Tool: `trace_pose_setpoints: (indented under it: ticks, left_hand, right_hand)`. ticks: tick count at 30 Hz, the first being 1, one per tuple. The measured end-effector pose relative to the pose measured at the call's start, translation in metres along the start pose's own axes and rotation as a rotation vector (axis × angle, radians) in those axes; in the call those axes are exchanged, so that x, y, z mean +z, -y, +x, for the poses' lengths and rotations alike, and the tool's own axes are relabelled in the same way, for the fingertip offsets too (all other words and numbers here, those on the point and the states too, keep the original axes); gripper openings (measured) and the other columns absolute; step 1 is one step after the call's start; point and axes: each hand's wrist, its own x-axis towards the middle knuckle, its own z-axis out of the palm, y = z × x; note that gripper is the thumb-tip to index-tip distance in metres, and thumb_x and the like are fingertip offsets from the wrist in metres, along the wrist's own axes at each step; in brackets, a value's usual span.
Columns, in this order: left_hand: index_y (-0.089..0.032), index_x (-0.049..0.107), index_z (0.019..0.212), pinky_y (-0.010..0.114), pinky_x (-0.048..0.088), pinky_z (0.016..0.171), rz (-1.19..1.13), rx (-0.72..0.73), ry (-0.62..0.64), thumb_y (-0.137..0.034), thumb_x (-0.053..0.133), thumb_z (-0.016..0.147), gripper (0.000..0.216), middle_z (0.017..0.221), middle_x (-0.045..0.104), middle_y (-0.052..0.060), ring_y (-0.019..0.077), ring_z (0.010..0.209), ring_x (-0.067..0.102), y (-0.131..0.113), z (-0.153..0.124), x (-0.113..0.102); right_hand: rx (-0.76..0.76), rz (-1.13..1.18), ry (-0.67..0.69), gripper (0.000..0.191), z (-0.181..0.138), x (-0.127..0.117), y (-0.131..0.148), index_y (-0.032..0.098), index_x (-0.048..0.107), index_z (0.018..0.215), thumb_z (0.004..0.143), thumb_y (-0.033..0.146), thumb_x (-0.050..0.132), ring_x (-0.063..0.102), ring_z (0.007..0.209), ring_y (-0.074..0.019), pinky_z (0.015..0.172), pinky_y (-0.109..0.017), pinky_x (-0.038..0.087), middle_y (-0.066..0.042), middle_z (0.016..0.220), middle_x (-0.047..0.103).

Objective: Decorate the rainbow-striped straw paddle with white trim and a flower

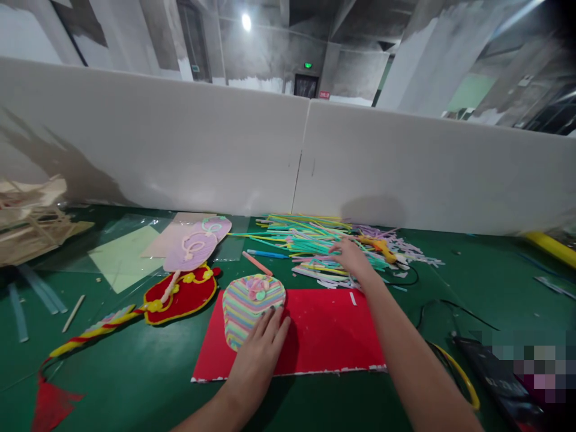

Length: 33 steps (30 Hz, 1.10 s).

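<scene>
My left hand (261, 348) lies flat, fingers stretched, on the lower right edge of a striped pastel panel (240, 315) with a pink flower-like ornament (257, 288) near its top. This rounded panel rests on the left part of a red board (333, 336) with a frayed white front edge. Beyond the board, my right hand (350, 257) reaches into a pile of coloured pipe cleaners (310, 237). Its fingers look apart over the strands, with no held strand to be made out. Just right of that hand lies an orange glue gun (380, 247).
At left are a red-and-yellow fan (180, 300) with a twisted handle, a lilac panel (195, 246), green paper (128, 258) and clear glue sticks (40, 289). A blue pen (267, 254) lies mid-table. A phone-like device (490, 372) and cables sit right. A white partition (225, 144) stands behind.
</scene>
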Motion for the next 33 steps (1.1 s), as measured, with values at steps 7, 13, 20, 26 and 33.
trace_pose_setpoints:
  ticks: [7, 13, 20, 26, 33]
  left_hand:
    - [-0.019, 0.044, 0.133, 0.033, 0.044, 0.099, -0.013, 0.020, -0.042, 0.000, 0.036, 0.080, 0.057, 0.136, 0.050, 0.009, 0.0209, 0.125, 0.045, 0.017, 0.004, -0.003]
    - [-0.018, 0.051, 0.126, 0.033, 0.047, 0.095, -0.062, 0.044, -0.024, -0.005, 0.035, 0.086, 0.045, 0.126, 0.059, 0.009, 0.0193, 0.116, 0.054, 0.024, 0.018, -0.012]
    - [-0.020, 0.054, 0.122, 0.039, 0.050, 0.090, -0.496, -0.307, -0.020, -0.032, 0.047, 0.088, 0.036, 0.121, 0.062, 0.008, 0.0234, 0.108, 0.060, -0.004, 0.056, -0.048]
    - [-0.016, 0.057, 0.118, 0.033, 0.051, 0.089, -1.360, -0.424, -0.336, -0.034, 0.053, 0.083, 0.039, 0.125, 0.060, 0.008, 0.0214, 0.109, 0.060, -0.006, 0.103, -0.078]
    - [-0.007, 0.065, 0.102, 0.040, 0.052, 0.089, -1.735, -0.649, -0.420, -0.039, 0.056, 0.083, 0.038, 0.104, 0.070, 0.014, 0.0240, 0.094, 0.067, 0.021, 0.100, -0.091]
  right_hand:
    - [0.030, 0.028, -0.026, 0.012, -0.018, 0.003, -0.007, 0.019, 0.064, 0.078, 0.071, 0.009, 0.061, 0.058, 0.080, -0.0189, 0.071, -0.028, 0.042, -0.006, 0.085, 0.059]
    - [0.002, 0.138, -0.119, 0.012, -0.018, -0.004, -0.013, 0.018, 0.061, 0.073, 0.074, 0.008, 0.054, 0.058, 0.077, -0.0180, 0.072, -0.029, 0.042, -0.004, 0.078, 0.063]
    - [-0.203, 0.341, -0.195, 0.012, -0.016, -0.051, 0.023, 0.020, 0.062, 0.085, 0.084, 0.021, 0.050, 0.061, 0.085, -0.0179, 0.073, -0.028, 0.045, -0.005, 0.089, 0.068]
    - [-0.433, 0.478, -0.049, 0.011, -0.039, -0.085, 0.081, 0.022, 0.065, 0.085, 0.085, 0.022, 0.055, 0.062, 0.078, -0.0144, 0.068, -0.024, 0.044, -0.001, 0.082, 0.068]
    - [-0.390, 0.515, 0.121, 0.012, -0.044, -0.085, 0.093, 0.024, 0.068, 0.085, 0.084, 0.029, 0.057, 0.058, 0.069, -0.0127, 0.064, -0.024, 0.041, 0.001, 0.082, 0.070]
